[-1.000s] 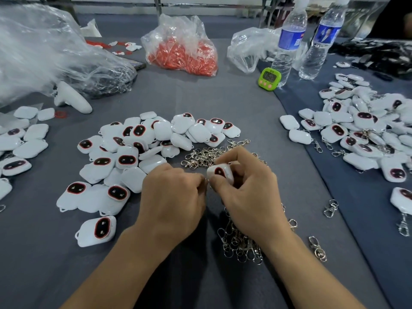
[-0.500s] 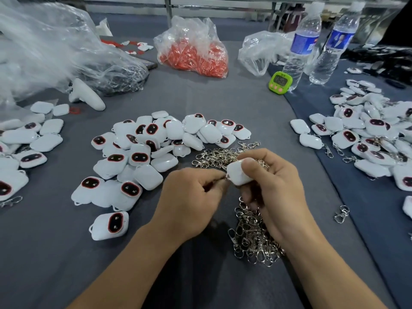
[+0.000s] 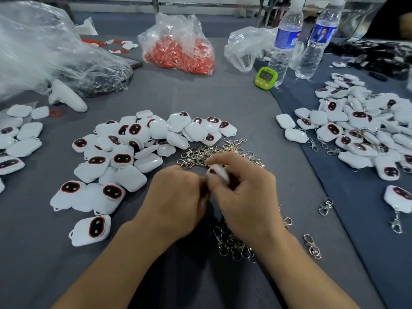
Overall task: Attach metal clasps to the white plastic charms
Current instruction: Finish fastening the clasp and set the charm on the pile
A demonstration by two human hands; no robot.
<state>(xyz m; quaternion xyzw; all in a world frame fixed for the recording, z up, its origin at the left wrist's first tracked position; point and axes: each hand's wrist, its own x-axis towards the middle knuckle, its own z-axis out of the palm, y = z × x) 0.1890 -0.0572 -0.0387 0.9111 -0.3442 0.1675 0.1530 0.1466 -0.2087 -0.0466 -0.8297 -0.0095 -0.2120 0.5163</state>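
The right hand [image 3: 245, 197], fingers curled round a white charm [image 3: 219, 172], is raised over the heap of metal clasps [image 3: 207, 155] on the grey surface [image 3: 200, 97]. The left hand [image 3: 178, 197] meets the charm's edge. Whether its curled fingers pinch anything cannot be told. Loose charms [image 3: 124, 152] lie just to the left.

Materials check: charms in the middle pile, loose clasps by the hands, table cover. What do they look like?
Charms: likely moulded plastic, glossy white; smooth rounded shells catch highlights.
Clasps: metal, polished silvery finish; thin loops glint brightly.
Table cover: probably matte grey cloth; no reflections, though weave is not visible.
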